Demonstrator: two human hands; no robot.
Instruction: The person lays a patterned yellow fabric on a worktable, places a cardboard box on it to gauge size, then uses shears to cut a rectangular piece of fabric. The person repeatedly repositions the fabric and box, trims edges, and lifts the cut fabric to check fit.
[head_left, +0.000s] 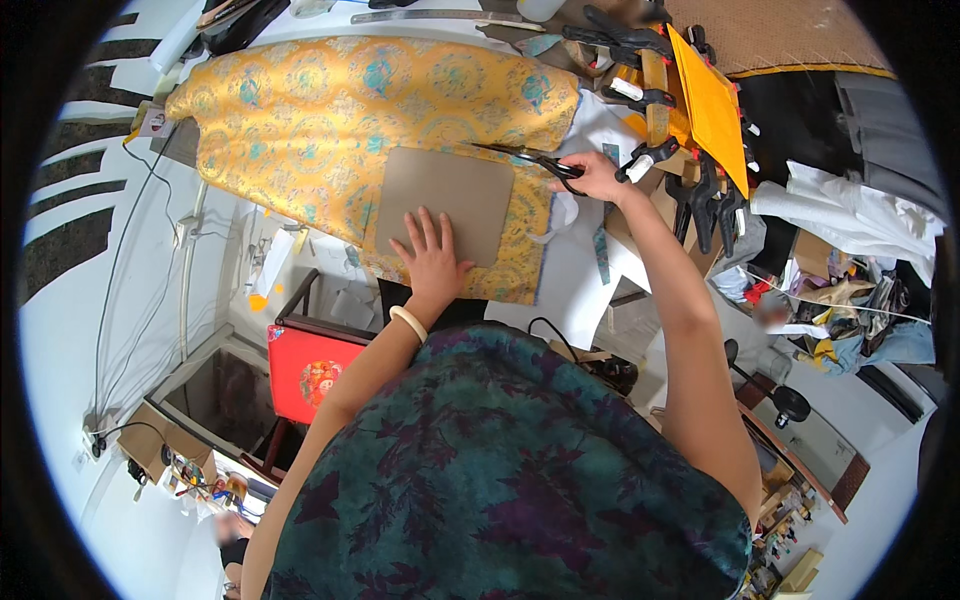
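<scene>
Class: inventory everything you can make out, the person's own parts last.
Patterned fabric: one, yellow and blue, upper middle
Board: one, grey-brown, on fabric
Scissors: one pair, black, by board's upper-right corner
Clamps: several, black, upper right
Plain panel: one, orange, amid clamps
Decorated panel: one, red, left
Clutter: uncounted, mixed colours, right
Garment: one, green-purple, bottom
Bracelet: one, cream, below board
Left hand: one, bare, on board
Right hand: one, bare, holding scissors

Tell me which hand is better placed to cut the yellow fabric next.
Right, most likely: the right hand holds the black scissors, which point across the yellow fabric beside the brown board. The left hand lies spread on that board, so it seems better suited to steadying.
</scene>
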